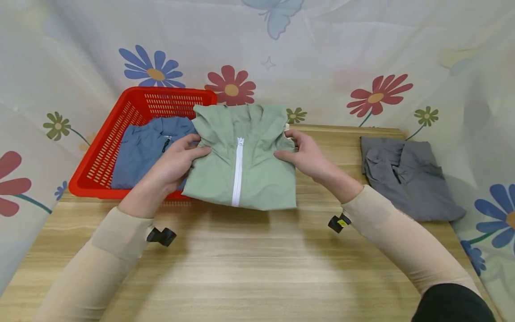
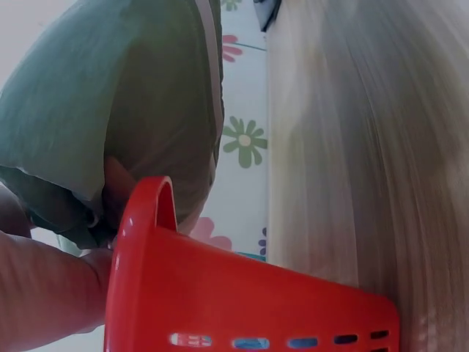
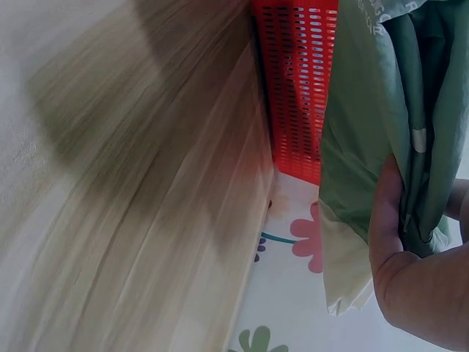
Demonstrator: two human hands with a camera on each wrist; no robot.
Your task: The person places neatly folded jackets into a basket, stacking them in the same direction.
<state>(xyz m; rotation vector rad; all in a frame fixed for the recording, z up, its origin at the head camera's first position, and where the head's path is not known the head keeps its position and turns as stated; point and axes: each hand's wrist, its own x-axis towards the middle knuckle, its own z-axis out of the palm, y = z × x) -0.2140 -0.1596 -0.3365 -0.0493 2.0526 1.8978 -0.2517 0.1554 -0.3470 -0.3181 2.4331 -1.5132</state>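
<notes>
A folded light green jacket with a white zipper is held up between my two hands, tilted toward me above the table. My left hand grips its left edge, thumb over the front. The right hand pinches the opposite edge; in the right wrist view, fingers lie on both sides of the folded layers. Part of the jacket overlaps the right end of a red plastic basket, whose rim stands close to my left hand in the left wrist view. Inside the basket lies a folded blue jacket, partly hidden by my left hand.
A folded grey jacket lies at the right end of the wooden table. Behind and along the sides hangs a white cloth printed with flowers. The basket's slotted walls rise at the back left.
</notes>
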